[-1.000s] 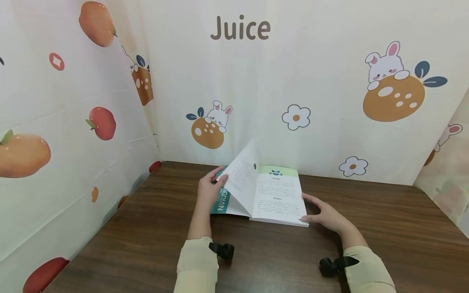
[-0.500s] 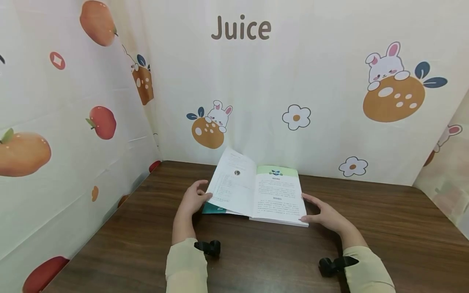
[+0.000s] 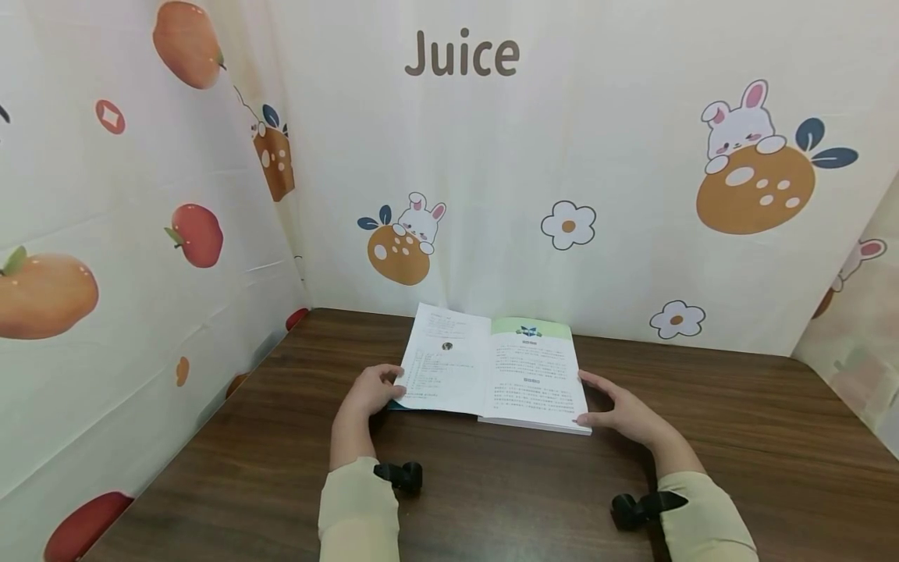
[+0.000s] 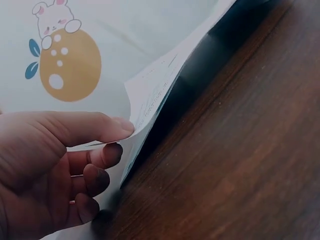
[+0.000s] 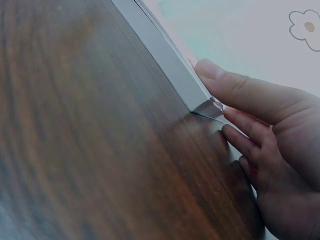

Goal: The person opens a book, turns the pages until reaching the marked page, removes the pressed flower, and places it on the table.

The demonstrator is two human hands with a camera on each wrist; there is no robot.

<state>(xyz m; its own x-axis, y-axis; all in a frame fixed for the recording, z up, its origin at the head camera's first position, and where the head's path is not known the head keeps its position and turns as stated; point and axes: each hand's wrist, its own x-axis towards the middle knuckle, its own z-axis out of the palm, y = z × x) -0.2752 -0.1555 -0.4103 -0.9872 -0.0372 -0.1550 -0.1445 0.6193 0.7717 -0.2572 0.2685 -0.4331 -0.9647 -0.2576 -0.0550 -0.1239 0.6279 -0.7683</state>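
An open book (image 3: 534,375) lies on the wooden table, with a green band and a small emblem at the top of its right page. Its left page (image 3: 449,367) is almost flat over the teal cover, which peeks out at the lower left corner. My left hand (image 3: 372,388) pinches the left page's outer edge, thumb above and fingers beneath; the left wrist view shows the page (image 4: 152,92) raised slightly off the cover. At the opposite edge, my right hand (image 3: 621,410) holds the book's right side. In the right wrist view its thumb presses the top and its fingers touch the page-block (image 5: 170,60) side.
The dark wooden table (image 3: 520,499) extends around the book. Behind it hangs a pale curtain (image 3: 632,257) printed with fruit, rabbits and flowers, close to the book's far edge. Another printed curtain (image 3: 140,312) borders the left side. Black straps with small devices sit on both wrists.
The left page has swung from raised near the middle down to the left, covering most of the teal cover. My left hand moved left and down with it; my right hand stayed in place.
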